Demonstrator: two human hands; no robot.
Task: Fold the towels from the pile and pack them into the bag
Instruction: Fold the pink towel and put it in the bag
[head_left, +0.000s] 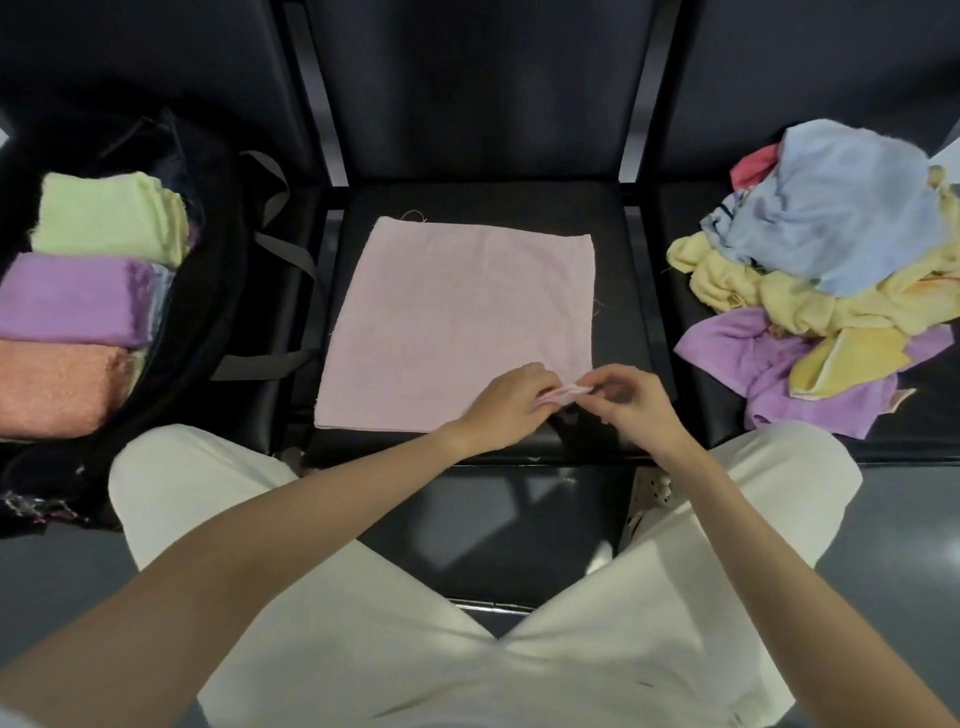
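Pink towel (457, 322) lies spread flat on the middle black seat (618, 270), roughly square, far edge toward the seat back, near edge at the seat's front. Its near right corner is lifted and bunched between both hands.

Left hand (506, 405): grip closed on that corner, fingers curled round the pink cloth, knuckles up. Right hand (631, 402): fingertips pinch the same bit of cloth from the right, remaining fingers loosely bent. The 2 hands sit just beside each other, nearly touching, over the seat's front edge.

Bag (197, 322), black, stands open on the left seat, grey straps trailing toward the middle seat. Inside it, 3 folded towels in a row: green folded towel (109, 218) farthest, purple folded towel (72, 299) in the middle, orange folded towel (57, 387) nearest. Edges of other folded cloth show beside them; cannot tell how many.

Pile (826, 270) of unfolded towels on the right seat, well apart from the pink towel: light blue on top, yellow beneath, purple at the near side, a bit of red at the far edge.

Person's legs in cream trousers (415, 623) below, either side of the middle seat; grey floor (904, 545) beneath.
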